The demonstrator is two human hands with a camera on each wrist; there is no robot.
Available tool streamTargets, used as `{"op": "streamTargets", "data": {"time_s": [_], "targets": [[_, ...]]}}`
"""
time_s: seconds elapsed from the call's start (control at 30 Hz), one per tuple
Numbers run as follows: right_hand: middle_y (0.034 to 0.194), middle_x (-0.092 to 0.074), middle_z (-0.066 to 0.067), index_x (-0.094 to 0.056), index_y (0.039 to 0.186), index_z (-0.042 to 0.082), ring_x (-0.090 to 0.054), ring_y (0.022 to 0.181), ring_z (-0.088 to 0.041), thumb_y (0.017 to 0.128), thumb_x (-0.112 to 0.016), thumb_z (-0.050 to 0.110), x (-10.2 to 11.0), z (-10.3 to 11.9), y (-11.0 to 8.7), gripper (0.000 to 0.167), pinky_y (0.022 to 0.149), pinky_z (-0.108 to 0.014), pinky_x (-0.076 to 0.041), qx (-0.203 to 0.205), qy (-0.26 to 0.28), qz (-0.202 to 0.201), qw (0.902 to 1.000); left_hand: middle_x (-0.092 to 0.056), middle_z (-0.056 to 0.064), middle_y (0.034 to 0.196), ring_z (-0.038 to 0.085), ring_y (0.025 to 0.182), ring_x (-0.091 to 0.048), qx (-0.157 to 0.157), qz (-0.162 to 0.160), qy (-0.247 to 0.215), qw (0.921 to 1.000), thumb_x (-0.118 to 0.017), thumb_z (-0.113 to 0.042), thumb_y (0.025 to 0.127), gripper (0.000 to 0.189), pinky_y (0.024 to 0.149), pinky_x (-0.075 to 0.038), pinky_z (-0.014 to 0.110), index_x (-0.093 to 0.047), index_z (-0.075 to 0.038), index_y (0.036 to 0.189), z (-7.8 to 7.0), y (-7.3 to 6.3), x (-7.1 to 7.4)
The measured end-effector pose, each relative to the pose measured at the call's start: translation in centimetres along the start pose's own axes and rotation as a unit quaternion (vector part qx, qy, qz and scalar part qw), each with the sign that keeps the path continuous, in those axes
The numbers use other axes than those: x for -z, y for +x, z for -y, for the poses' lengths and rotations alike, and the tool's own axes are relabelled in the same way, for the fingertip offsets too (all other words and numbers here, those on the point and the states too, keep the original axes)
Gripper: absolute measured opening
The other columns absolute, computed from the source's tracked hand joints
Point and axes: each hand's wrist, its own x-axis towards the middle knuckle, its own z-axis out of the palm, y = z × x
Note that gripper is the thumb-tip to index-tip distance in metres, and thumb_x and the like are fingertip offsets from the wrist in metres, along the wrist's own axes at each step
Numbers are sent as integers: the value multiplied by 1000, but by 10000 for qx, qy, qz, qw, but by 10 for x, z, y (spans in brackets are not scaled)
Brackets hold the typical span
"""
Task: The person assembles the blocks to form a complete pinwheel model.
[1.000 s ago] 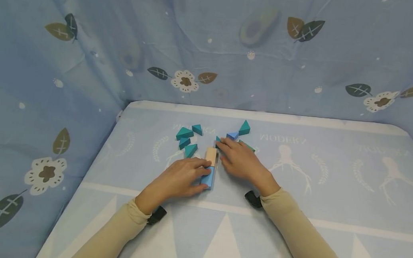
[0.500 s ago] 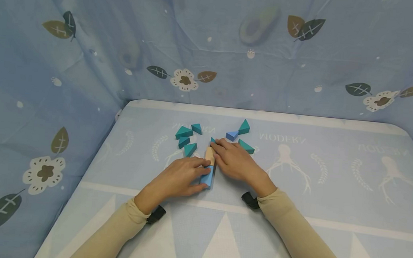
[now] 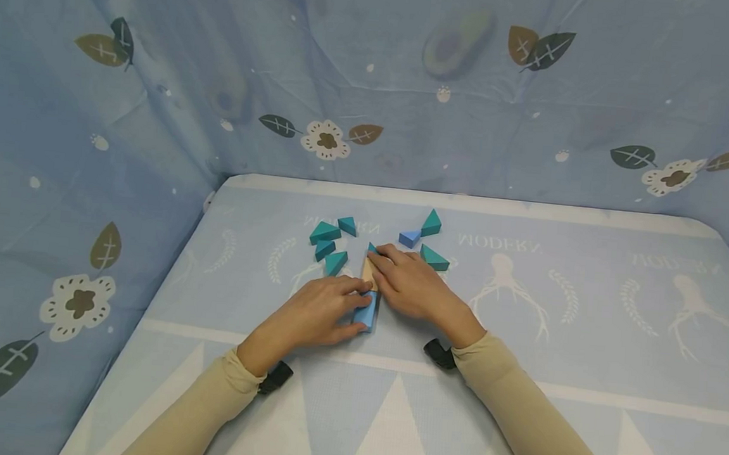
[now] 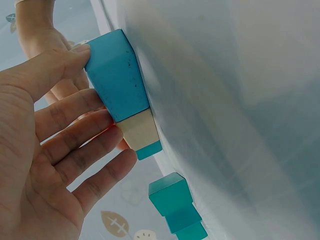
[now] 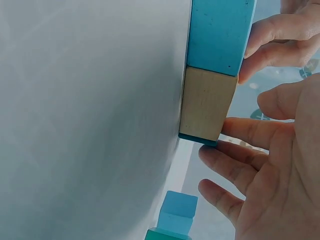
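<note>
A light blue block (image 3: 366,315), a plain wooden block (image 3: 368,270) and a teal block (image 3: 372,248) stand end to end in a row pointing away from me. My left hand (image 3: 320,310) rests on the near part, with its thumb on the blue block and fingertips along its edge near the wooden joint. Index and middle fingers of my right hand (image 3: 414,284) touch the wooden block and the teal block at the far end. In the right wrist view the right thumb is off the blocks. Right-hand fingers mostly cover the teal block in the head view.
Several teal triangular blocks (image 3: 325,232) lie to the left of the row. Right of it lie a small blue triangular block (image 3: 409,238) and two teal triangular blocks (image 3: 434,258). A patterned cloth covers the table (image 3: 588,292); a blue curtain hangs behind.
My right hand has moved left, sliding the teal block against the far end of the wooden one. The left hand has stayed on the blue block.
</note>
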Motion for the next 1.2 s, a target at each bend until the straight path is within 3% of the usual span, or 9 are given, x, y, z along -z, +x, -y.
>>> {"op": "streamTargets", "data": {"time_s": [0.7, 1.2], "targets": [[139, -52, -14, -51, 141, 4, -53, 126, -27, 105, -42, 25, 1, 2, -1, 43, 103, -50, -44, 96, 55, -56, 9999, -66, 5, 123, 19, 111, -64, -22, 11, 4, 10000, -76, -39, 85, 44, 93, -53, 33, -73, -9, 117, 1, 1, -1], [143, -50, -14, -50, 143, 6, -52, 129, -27, 105, -44, 28, 4, 4, -3, 44, 104, -50, -44, -2, 11, 139, 9999, -65, 5, 125, 19, 113, -63, -30, 19, -24, 10000, -76, -38, 85, 45, 94, -53, 33, -72, -9, 118, 1, -1, -2]]}}
